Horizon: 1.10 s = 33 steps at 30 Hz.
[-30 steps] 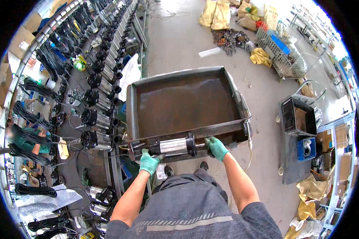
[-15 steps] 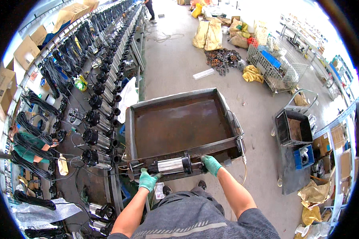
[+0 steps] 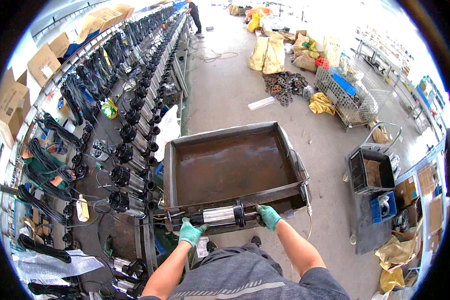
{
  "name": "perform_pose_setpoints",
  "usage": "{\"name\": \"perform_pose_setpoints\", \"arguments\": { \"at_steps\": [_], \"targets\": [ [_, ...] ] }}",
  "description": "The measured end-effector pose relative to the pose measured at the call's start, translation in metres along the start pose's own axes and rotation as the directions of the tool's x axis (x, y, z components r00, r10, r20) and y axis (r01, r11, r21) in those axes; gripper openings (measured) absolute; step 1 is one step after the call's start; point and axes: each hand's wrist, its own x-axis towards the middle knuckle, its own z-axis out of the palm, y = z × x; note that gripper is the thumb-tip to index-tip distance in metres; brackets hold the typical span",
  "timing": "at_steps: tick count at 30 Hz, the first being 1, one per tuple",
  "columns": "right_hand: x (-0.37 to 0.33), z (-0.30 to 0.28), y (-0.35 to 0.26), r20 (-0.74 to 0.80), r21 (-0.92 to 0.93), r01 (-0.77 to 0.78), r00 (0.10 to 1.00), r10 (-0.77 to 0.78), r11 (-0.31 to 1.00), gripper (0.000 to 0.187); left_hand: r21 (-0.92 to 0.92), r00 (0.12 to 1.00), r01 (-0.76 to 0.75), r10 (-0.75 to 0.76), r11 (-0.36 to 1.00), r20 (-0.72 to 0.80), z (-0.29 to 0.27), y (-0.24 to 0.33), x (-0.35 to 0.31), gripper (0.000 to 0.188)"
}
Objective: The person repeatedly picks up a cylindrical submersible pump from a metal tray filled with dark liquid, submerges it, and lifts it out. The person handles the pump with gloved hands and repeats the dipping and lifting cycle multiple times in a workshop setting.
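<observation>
A motor-like pump [image 3: 219, 216] with a silver ribbed cylinder and black ends lies sideways across the near edge of a metal tank [image 3: 172, 172]. My left hand [image 3: 191, 233], in a green glove, grips its black left end from the near side, thumb pointing right. Beyond the black flange on the right, a short shaft [image 3: 251, 214] sticks out. Around the far end of that shaft my right hand [image 3: 269, 217], also green-gloved, is closed; its fingertips are partly hidden. Brown, murky liquid [image 3: 235, 157] fills the tank's main basin.
Left of the tank runs a long bench [image 3: 122, 235] with rows of similar pumps [image 3: 130, 177] and black cable coils. A co-worker's arm [image 3: 60, 177] reaches in there. At right stand a trolley [image 3: 372, 227] with a black crate [image 3: 372, 170] and a wire cage [image 3: 350, 92].
The whole view has shifted, so the tank and bench appear slightly lower and to the right. Both hands keep their places on the pump and shaft. The distant person shows more fully.
</observation>
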Motion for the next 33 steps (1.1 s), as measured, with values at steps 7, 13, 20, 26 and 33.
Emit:
{"name": "perform_pose_setpoints", "arguments": {
  "at_steps": [7, 13, 20, 26, 33],
  "targets": [
    [0.0, -0.022, 0.008, 0.111, -0.128, 0.222, 0.972, -0.208, 0.967, 0.035, 0.062, 1.0, -0.014, 0.016, 0.998, -0.024, 0.002, -0.001, 0.0, 0.081],
    [0.004, 0.003, -0.025, -0.166, -0.491, -0.118, 0.985, 0.04, 0.863, 0.054, 0.039, 0.999, -0.015, 0.017, 0.999, -0.031, -0.004, 0.016, -0.006, 0.075],
    [-0.028, -0.025, -0.018, 0.45, -0.74, 0.645, 0.687, -0.571, 0.192, 0.049, 0.041, 1.0, 0.015, -0.014, 0.999, -0.026, -0.004, 0.01, -0.007, 0.073],
    [-0.017, 0.004, -0.012, -0.057, -0.294, 0.212, 0.97, -0.238, 0.932, 0.036, 0.04, 0.999, -0.031, 0.031, 0.999, -0.012, -0.004, 0.012, -0.007, 0.075],
    [0.004, 0.012, 0.01, -0.168, -0.135, 0.223, 0.955, -0.244, 0.965, 0.028, 0.008, 1.0, -0.026, 0.026, 1.0, -0.011, -0.002, 0.013, -0.003, 0.078]
  ]
}}
